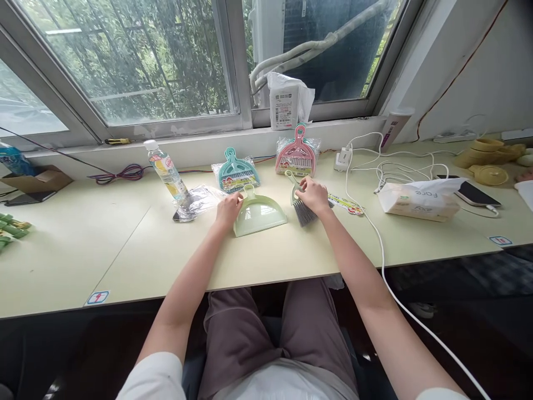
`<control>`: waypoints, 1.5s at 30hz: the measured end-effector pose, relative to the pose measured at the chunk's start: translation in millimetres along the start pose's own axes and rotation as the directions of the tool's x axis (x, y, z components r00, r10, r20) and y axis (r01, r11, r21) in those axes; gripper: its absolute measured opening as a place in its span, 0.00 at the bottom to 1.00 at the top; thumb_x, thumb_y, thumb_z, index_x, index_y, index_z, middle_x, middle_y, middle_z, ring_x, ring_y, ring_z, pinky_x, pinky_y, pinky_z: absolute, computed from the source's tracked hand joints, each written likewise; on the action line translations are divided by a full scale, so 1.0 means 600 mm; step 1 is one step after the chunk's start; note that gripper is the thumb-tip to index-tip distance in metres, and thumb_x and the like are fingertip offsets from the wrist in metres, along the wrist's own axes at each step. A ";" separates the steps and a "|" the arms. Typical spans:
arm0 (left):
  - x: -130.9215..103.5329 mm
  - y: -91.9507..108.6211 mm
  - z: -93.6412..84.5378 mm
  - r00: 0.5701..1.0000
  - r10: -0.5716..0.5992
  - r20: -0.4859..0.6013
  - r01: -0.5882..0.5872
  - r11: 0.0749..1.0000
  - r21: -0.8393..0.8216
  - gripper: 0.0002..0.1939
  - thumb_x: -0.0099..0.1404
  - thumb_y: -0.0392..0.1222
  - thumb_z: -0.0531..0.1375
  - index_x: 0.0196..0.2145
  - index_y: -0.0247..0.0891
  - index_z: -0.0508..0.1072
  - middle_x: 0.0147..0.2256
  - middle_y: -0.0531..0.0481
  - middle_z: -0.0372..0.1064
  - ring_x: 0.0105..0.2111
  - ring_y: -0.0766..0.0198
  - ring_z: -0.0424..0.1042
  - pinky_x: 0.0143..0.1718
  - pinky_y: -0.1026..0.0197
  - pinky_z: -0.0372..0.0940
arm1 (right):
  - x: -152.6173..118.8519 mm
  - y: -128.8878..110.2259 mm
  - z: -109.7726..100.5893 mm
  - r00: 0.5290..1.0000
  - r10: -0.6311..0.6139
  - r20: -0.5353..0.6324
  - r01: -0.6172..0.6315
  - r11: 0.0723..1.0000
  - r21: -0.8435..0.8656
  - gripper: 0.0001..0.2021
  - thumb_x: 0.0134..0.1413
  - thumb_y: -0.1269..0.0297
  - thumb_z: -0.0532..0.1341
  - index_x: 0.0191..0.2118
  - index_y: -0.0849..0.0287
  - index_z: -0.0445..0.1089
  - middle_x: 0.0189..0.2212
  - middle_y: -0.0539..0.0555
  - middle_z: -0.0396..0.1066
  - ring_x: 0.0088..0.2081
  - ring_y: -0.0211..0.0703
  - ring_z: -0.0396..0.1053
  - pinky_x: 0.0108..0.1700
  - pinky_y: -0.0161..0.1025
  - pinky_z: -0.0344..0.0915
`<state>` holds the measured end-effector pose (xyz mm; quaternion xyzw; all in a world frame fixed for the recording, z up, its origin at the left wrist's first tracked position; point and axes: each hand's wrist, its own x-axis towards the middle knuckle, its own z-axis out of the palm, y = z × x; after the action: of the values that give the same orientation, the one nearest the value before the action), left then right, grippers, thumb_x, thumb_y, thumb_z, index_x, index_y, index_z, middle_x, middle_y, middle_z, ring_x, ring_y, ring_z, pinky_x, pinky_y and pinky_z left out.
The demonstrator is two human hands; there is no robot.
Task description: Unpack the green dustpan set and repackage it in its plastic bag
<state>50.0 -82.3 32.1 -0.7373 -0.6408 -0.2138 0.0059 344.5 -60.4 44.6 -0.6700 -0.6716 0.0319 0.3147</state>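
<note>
Seated at a pale tabletop [145, 266], we extend both bare forearms [191, 272] forward, hands apart and low over the surface. Our left hand [229, 210] rests, fingers bent, at the upper left edge of a dustpan [262, 216]; from this angle we cannot tell whether it grips the rim. Our right hand [314, 195], palm down, is closed on a small brush [305, 214] at the top of its head, bristles pointing back toward us. The dustpan lies on the tabletop just right of the left hand, and the brush sits partly under the right. We see a glossy, pale green, half-round pan, its looped handle pointing away, and a matching green brush handle above dense gray bristles. A printed card [348, 205] lies just right of the brush.
</note>
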 end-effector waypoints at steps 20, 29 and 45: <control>-0.032 0.077 0.027 0.924 0.344 0.169 -0.204 0.815 -0.542 0.15 0.67 0.40 0.51 0.50 0.42 0.66 0.29 0.56 0.73 0.28 0.66 0.71 0.35 0.64 0.64 | -0.045 -0.060 0.063 0.913 -0.362 0.188 0.326 0.925 0.195 0.09 0.48 0.67 0.62 0.38 0.55 0.71 0.37 0.52 0.75 0.43 0.49 0.69 0.45 0.42 0.59; -0.038 0.087 0.043 0.892 0.447 -0.069 -0.452 0.889 -0.078 0.19 0.63 0.30 0.50 0.50 0.40 0.69 0.40 0.46 0.74 0.47 0.57 0.70 0.52 0.53 0.61 | -0.042 -0.051 0.076 0.888 -0.418 0.192 0.354 0.887 0.296 0.11 0.51 0.68 0.61 0.42 0.55 0.70 0.36 0.52 0.73 0.44 0.47 0.68 0.46 0.40 0.62; -0.014 0.019 0.025 0.777 0.626 -0.062 -0.614 0.776 0.143 0.18 0.69 0.31 0.49 0.52 0.38 0.71 0.55 0.43 0.69 0.59 0.57 0.66 0.59 0.52 0.63 | -0.044 -0.058 0.076 0.850 -0.504 0.157 0.391 0.801 0.453 0.12 0.50 0.69 0.62 0.42 0.56 0.73 0.38 0.52 0.73 0.42 0.43 0.69 0.45 0.39 0.63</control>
<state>64.9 -88.0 18.6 -0.8932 -0.3721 -0.2014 0.1523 289.9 -70.9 14.1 -0.4000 -0.8266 0.1848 0.3502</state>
